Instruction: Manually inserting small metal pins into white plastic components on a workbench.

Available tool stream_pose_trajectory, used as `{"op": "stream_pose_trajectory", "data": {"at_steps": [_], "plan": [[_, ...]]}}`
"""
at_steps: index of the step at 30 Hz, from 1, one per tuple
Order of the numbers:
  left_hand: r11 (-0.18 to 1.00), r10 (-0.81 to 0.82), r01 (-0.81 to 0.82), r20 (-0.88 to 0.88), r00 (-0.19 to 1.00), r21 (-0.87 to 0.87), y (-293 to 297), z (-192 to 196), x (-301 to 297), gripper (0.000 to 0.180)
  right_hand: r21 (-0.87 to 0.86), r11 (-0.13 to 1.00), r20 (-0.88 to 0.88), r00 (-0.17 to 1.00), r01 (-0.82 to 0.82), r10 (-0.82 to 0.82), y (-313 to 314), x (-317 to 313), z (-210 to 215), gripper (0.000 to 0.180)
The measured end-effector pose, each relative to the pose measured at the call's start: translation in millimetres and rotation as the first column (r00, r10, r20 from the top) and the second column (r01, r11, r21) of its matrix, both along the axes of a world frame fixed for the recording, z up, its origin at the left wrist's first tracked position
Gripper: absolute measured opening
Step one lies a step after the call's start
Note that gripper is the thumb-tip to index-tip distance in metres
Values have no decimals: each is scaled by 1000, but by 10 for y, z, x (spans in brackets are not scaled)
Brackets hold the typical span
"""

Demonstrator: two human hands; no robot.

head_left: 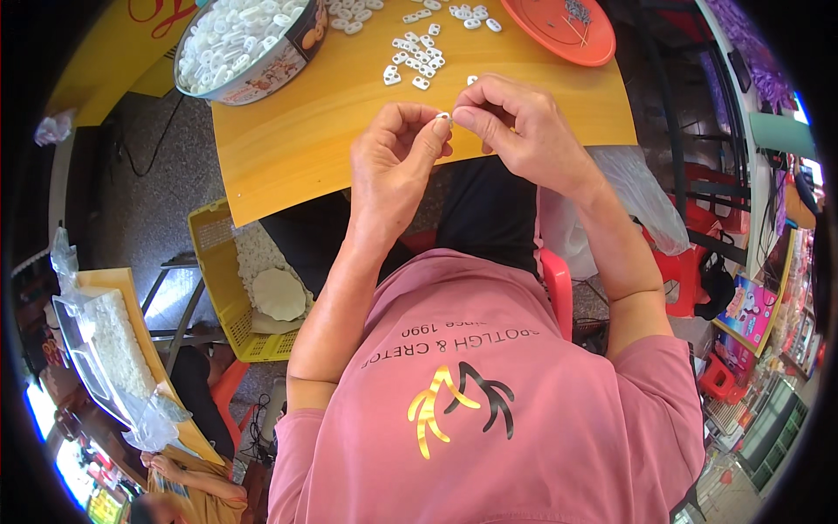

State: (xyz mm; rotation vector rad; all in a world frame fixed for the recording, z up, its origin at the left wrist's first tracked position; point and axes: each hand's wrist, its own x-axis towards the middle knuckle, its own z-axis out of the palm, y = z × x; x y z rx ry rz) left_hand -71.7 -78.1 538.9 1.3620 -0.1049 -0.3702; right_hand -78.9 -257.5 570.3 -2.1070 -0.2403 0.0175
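Printed lettering [463, 343] on a pink T-shirt [559, 428]
Two dark, upside-down lines, centre of the frame; red script [175, 19] on a yellow panel [96, 52], upper left.

Left hand [393, 157] pinched, right hand [525, 127] adjacent

On the surface [288, 166], a filled tub [272, 79] stands far left, a plate [543, 33] far right, loose pieces [424, 57] between them.

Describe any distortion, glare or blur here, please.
Head view: straight edges bend toward the fisheye rim; a bright patch at lower left is blown out; the white piece in the left fingers is too small to judge for focus.
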Motion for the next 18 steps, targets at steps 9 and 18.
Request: {"op": "stream_pose_trajectory", "data": {"at_steps": [9,18], "plan": [[979,26,-74,248,969,188,-86,-192,0,15,308,937,-230,968,167,-97,0,-87,-280,18],[995,35,-39,-53,998,-94,33,-230,64,17,-317,890,322,920,326,-223,-319,195,-449,16]]}}
